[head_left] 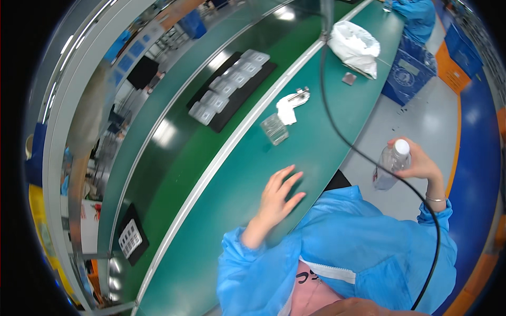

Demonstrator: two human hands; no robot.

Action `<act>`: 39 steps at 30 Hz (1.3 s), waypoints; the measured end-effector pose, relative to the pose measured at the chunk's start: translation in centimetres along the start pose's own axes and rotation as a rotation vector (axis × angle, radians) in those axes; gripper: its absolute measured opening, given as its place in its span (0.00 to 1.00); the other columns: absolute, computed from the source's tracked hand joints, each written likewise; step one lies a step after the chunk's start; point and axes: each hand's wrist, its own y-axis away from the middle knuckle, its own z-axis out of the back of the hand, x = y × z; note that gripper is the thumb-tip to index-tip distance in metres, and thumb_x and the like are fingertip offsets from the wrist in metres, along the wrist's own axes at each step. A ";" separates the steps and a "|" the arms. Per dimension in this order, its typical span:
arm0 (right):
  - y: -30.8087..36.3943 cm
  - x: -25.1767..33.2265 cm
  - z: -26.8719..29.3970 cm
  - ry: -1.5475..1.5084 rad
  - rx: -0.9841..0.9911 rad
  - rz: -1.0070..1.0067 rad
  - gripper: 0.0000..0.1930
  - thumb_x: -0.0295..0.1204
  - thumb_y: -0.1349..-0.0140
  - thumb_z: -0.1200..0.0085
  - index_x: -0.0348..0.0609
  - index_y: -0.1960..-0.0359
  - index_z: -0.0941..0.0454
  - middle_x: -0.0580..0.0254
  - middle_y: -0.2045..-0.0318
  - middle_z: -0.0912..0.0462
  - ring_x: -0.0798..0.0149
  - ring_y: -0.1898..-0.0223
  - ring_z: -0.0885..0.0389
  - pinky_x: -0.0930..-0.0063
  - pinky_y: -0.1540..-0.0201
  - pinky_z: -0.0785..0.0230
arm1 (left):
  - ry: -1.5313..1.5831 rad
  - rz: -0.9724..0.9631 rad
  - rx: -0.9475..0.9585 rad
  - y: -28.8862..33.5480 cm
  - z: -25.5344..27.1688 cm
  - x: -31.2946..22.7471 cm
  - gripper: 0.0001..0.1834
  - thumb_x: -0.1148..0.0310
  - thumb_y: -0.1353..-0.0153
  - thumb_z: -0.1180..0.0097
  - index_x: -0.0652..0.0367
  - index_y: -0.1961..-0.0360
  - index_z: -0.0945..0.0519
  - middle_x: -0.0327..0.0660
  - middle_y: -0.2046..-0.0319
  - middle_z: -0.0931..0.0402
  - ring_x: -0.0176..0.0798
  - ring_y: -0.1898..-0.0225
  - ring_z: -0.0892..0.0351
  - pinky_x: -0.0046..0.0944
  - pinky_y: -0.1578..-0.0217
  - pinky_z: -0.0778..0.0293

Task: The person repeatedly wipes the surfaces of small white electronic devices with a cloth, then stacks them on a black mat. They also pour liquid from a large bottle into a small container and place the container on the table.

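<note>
In my right hand [421, 162] is a clear plastic bottle [386, 167] with a white cap, held upright beyond the table's right edge, over the floor. My left hand [276, 200] is open above the green tabletop, fingers apart and nothing in them. Farther up the table stands a clear square container [274, 129], which is nearest to the left hand. Just behind it lies a crumpled white cloth or tissue [286, 109], with a small metal piece [300, 96] at its far end.
A white plastic bag [354, 46] and a small square piece [349, 78] lie farther up. Beyond the rail, a black tray [246, 96] carries several clear boxes on the green belt. A black cable [352, 142] hangs across the view. Blue bins [403, 76] stand near a co-worker's blue sleeve [416, 18].
</note>
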 end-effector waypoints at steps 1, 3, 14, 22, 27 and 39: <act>0.5 -1.7 0.5 0.068 -0.063 -0.129 0.42 0.40 0.60 0.20 0.38 0.41 0.24 0.53 0.46 0.20 0.53 0.42 0.22 0.61 0.39 0.28 | 0.003 0.034 0.015 0.5 -0.2 0.5 0.29 0.66 0.42 0.29 0.56 0.38 0.20 0.49 0.34 0.27 0.57 0.37 0.26 0.51 0.38 0.28; 0.9 -7.1 1.1 0.151 -0.284 -0.213 0.40 0.38 0.58 0.22 0.37 0.41 0.25 0.51 0.46 0.20 0.51 0.43 0.20 0.59 0.39 0.28 | 0.010 0.066 0.039 0.4 -1.1 1.3 0.29 0.67 0.41 0.30 0.56 0.38 0.20 0.49 0.35 0.26 0.57 0.37 0.26 0.50 0.38 0.28; -15.2 -23.3 -3.9 -0.991 -1.326 -0.182 0.40 0.33 0.46 0.23 0.42 0.34 0.34 0.57 0.44 0.21 0.62 0.44 0.21 0.65 0.43 0.27 | -0.141 0.106 0.199 0.3 -1.5 2.8 0.29 0.66 0.45 0.29 0.52 0.39 0.19 0.43 0.36 0.26 0.52 0.35 0.30 0.50 0.36 0.34; -21.9 -23.0 -4.8 -1.315 -1.409 -0.122 0.39 0.36 0.43 0.26 0.53 0.32 0.36 0.66 0.38 0.26 0.64 0.36 0.28 0.57 0.39 0.33 | -0.161 0.147 0.185 0.1 -1.3 2.6 0.28 0.60 0.42 0.30 0.51 0.39 0.19 0.44 0.38 0.24 0.54 0.37 0.26 0.52 0.38 0.32; -21.4 -24.7 -4.6 -1.441 -1.358 -0.097 0.38 0.40 0.45 0.25 0.55 0.35 0.35 0.68 0.40 0.26 0.66 0.40 0.29 0.62 0.47 0.35 | -0.161 0.163 0.184 0.1 -1.2 2.6 0.28 0.61 0.42 0.29 0.51 0.40 0.18 0.44 0.38 0.23 0.53 0.38 0.26 0.51 0.38 0.32; -19.7 -27.6 -7.9 -1.605 -1.222 -0.163 0.26 0.45 0.43 0.26 0.57 0.45 0.22 0.71 0.50 0.21 0.70 0.50 0.26 0.74 0.58 0.34 | -0.188 0.186 0.183 -0.3 -1.5 2.4 0.27 0.64 0.45 0.27 0.51 0.42 0.17 0.43 0.39 0.22 0.53 0.39 0.25 0.51 0.38 0.33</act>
